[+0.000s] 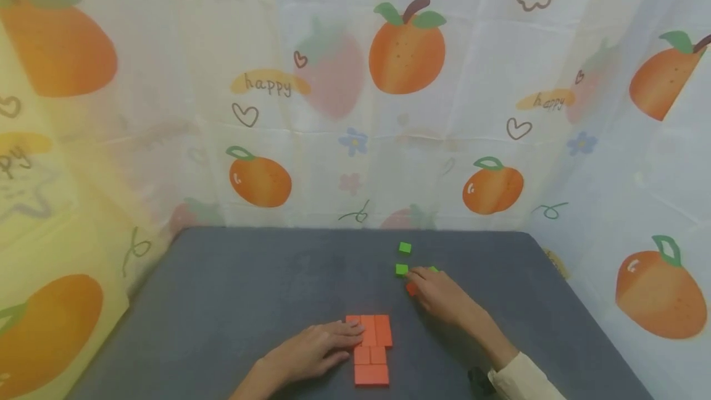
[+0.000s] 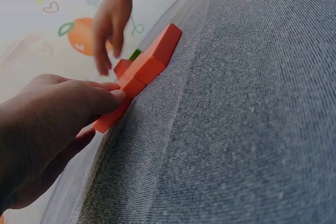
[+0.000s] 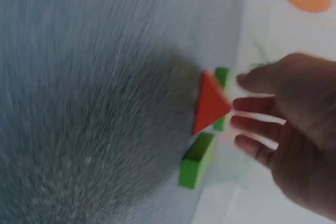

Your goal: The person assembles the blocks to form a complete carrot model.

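Observation:
Several orange blocks [image 1: 371, 375] lie flat against one another on the dark tabletop, in a short column with a wider far end. My left hand [image 1: 319, 349] rests its extended fingers on the far left part of this group. In the left wrist view the thumb touches the side of an orange block [image 2: 153, 66]. My right hand [image 1: 444, 298] reaches over a red-orange triangular block [image 3: 211, 103], its fingers loosely spread. The right wrist view shows the fingertips right beside that block, with no grip on it visible. Two green blocks [image 3: 197, 161] [image 1: 405, 247] lie near it.
Another green block [image 1: 402, 270] sits just left of the right fingertips, and one more [image 1: 434, 269] is partly hidden behind that hand. A fruit-patterned curtain [image 1: 355, 110] hangs around the dark table [image 1: 250, 276]. A small black object [image 1: 480, 380] shows near the right sleeve.

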The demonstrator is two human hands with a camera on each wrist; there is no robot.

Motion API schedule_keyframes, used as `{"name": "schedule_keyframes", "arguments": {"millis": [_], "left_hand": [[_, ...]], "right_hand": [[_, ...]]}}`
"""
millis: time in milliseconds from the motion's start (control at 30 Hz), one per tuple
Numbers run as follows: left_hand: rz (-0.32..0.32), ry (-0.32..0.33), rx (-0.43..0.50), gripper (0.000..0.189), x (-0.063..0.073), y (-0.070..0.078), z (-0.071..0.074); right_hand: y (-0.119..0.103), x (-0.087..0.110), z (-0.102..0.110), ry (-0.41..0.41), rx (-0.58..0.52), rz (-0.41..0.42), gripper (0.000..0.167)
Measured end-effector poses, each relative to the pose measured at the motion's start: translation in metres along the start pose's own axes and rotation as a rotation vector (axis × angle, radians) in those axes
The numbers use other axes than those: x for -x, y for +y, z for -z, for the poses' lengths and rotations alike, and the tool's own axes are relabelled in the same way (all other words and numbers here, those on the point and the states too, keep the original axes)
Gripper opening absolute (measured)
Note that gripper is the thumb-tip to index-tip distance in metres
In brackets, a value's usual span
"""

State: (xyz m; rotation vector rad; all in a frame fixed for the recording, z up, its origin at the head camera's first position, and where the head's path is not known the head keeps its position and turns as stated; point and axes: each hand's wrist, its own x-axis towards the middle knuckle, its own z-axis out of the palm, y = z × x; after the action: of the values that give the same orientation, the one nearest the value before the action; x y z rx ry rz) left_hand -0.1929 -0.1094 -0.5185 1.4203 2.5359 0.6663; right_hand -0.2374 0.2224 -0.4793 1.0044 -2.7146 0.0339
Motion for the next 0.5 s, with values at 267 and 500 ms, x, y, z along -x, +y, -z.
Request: {"name": "schedule_keyframes", "arguments": {"millis": [267, 500], "left_hand": [[-0.020, -0.002, -0.006, 0.041, 0.000, 0.001, 0.001], [-0.018, 0.017, -0.015, 0.040, 0.003, 0.001, 0.001]], "right_hand": [[0.013, 0.005, -0.014, 0.129, 0.140, 0.035, 0.020], [0.015, 0.010, -0.011, 0.089, 0.116, 0.072, 0.050]]}}
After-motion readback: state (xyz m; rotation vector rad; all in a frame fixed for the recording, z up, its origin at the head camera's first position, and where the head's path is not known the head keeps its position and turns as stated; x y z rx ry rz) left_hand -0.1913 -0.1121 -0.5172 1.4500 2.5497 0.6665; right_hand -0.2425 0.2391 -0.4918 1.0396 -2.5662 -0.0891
